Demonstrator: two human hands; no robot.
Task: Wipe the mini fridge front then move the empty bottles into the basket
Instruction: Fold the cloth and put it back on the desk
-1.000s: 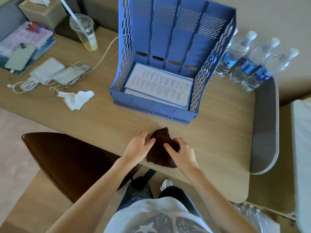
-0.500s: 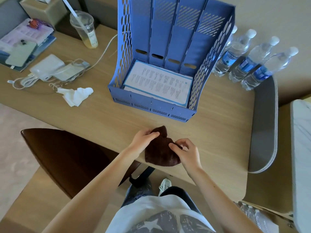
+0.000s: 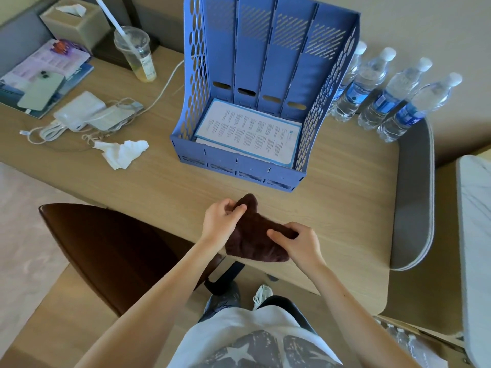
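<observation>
From my remote seat, everything sorts itself around the blue basket [image 3: 239, 170], which stands on the wooden desk [image 3: 340, 208] with its tall slotted back away from me. A printed sheet [image 3: 249, 132] lies flat inside it. Just in front of the basket, near the desk's front edge, lies the dark brown cloth [image 3: 253, 244], bunched up, and both hands are on it. My left hand [image 3: 221, 221] pinches the cloth's top corner between thumb and curled fingers, the corner standing up towards the basket. My right hand [image 3: 299, 241] has its fingers curled into the cloth's right side, clamped on a fold. The four water bottles [image 3: 393, 99], white caps and blue labels, stand in a row just right of the basket, the nearest one partly hidden behind its perforated side wall; I cannot tell whether they hold water. Left of the basket lie a crumpled tissue [image 3: 122, 152] and some white chargers with cables [image 3: 79, 114], and further back on that side stands a plastic cup with a straw [image 3: 136, 58]. A dark chair [image 3: 106, 248] sits off the desk edge, in front of the basket and to its left
</observation>
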